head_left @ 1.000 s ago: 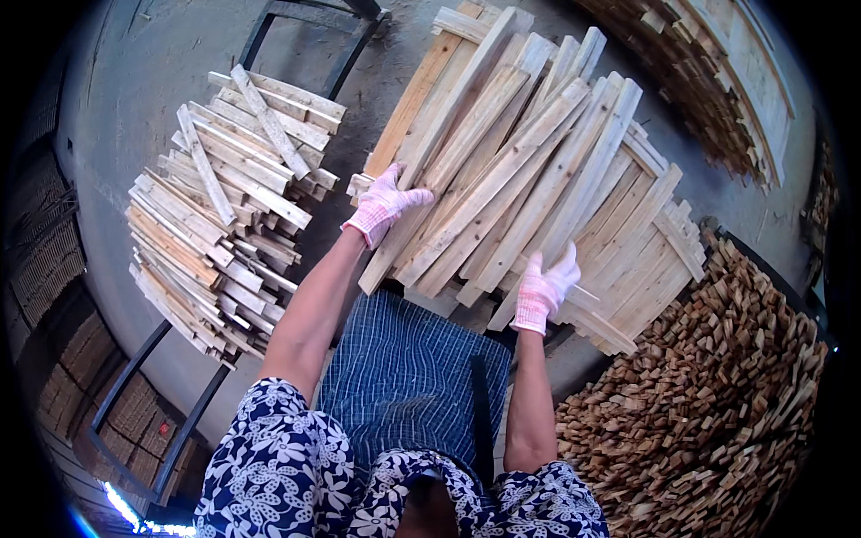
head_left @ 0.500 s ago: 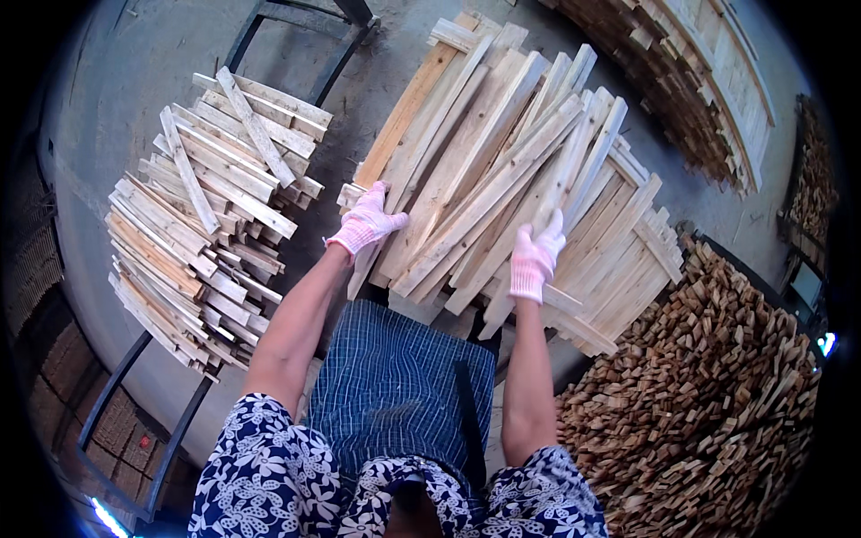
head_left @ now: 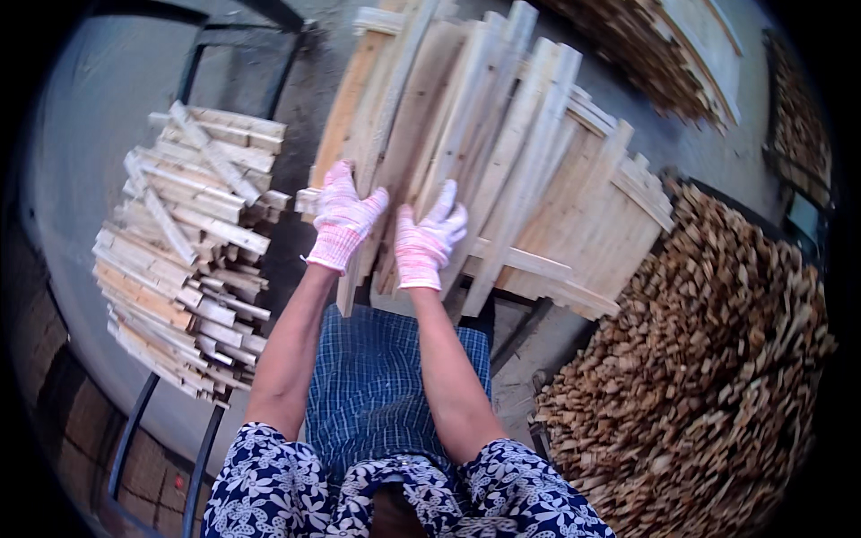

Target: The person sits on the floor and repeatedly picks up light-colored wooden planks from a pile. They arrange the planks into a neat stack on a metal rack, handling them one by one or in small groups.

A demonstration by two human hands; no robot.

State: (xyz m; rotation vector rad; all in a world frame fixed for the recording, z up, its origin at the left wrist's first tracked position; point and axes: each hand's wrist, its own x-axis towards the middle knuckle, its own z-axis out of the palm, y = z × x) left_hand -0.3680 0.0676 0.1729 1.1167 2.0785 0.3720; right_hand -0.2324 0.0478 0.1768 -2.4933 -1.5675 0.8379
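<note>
Before me lies a pile of long pale wooden slats point(head_left: 493, 170), most pointing away from me, over a layer of wide flat boards point(head_left: 574, 220). My left hand point(head_left: 345, 215), in a pink-and-white knitted glove, lies on the pile's left part with its thumb spread from the fingers. Close beside it, my right hand point(head_left: 429, 238), gloved alike, rests on slats at the pile's near middle, fingers stretched and thumb apart. Neither hand is visibly wrapped round a slat. A short crosspiece point(head_left: 378, 20) lies at the pile's far left end.
To the left, a stack of shorter slats point(head_left: 188, 242) sits on a dark metal frame point(head_left: 134, 435), two loose pieces slanting on top. A large stack of small wood pieces point(head_left: 691, 359) stands at right. More stacked boards point(head_left: 641, 54) are at the far right on the grey floor.
My right hand has moved left and now sits close to my left hand. Slats that crossed at an angle in the middle now lie more nearly parallel. The whole view has shifted slightly.
</note>
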